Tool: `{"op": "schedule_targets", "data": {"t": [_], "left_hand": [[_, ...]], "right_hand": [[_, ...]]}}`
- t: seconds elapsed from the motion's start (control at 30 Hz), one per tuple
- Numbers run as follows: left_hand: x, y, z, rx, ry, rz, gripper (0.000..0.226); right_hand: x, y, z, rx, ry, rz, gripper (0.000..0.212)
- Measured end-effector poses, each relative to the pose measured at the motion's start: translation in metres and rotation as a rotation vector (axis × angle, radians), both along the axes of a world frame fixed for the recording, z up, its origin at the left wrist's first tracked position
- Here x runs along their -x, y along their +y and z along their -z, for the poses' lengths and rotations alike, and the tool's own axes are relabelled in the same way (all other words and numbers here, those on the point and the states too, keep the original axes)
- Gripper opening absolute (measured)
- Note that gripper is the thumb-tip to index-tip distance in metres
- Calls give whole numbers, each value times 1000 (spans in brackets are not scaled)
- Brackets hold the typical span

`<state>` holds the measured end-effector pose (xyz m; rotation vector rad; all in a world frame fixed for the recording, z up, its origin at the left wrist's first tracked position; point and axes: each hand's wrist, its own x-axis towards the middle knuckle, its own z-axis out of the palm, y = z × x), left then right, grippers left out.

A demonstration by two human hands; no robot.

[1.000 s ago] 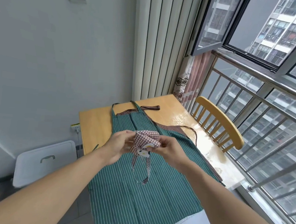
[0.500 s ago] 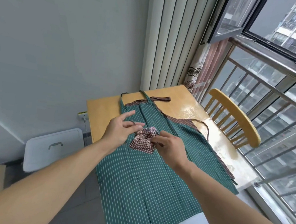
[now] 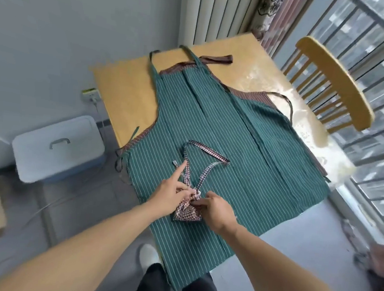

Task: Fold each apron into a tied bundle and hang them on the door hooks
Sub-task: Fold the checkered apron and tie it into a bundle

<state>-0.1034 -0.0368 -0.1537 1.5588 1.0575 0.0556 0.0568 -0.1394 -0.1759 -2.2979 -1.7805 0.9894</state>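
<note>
So the small red-and-white checked fabric bundle [image 3: 188, 212] sat on top of the big dark green pinstriped apron [image 3: 212, 147], which was spread flat over the light wooden table [image 3: 125, 92] and spilling off its near edge. The bundle was close to that near edge, roughly mid-width. Its checked strap loop [image 3: 205, 157] lay stretched out across the green cloth toward the middle of the table.

The left hand [image 3: 170, 193] had its thumb and curled fingers pinching at the gathered neck of the bundle, with 1 finger, the index, stuck out straight along the strap. The right hand [image 3: 215, 208] was clamped on the other side of that neck, fingertips pinched in.

What I'd have worried about: the knot looked only half snug, so if either pinch let go, the gather could spring open and the whole fold would go. Also the bundle was resting on loose cloth that overhung the edge, so any tug could drag the green apron off the table with it. And the loop looked twisted, so it might hang crooked on a hook. A yellow wooden chair [image 3: 333, 84] stood by the far right corner.
</note>
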Motion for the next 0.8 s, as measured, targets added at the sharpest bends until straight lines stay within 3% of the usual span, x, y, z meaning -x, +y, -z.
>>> {"op": "schedule_targets", "data": {"t": [0.17,0.27,0.37,0.47,0.63,0.73,0.8], "left_hand": [[-7,-14,13,-66,56,71,30],[-10,-20,16,-54,90,154,17],[-9,-22,21,-39,113,177,19],[-12,-25,25,-17,127,167,23],[-16,-32,28,-80,138,105,7],[-17,-34,28,-62,118,66,14],[-17,-33,30,-52,123,50,22]], "right_hand": [[2,-14,-13,-3,71,27,36],[-1,-25,-26,-25,98,140,25],[-3,-30,-34,-60,117,228,14],[-4,-25,-38,-98,118,179,10],[-3,-9,-36,-117,269,93,17],[-9,-1,-34,-206,356,231,29],[-17,3,-26,-210,276,253,35]]}}
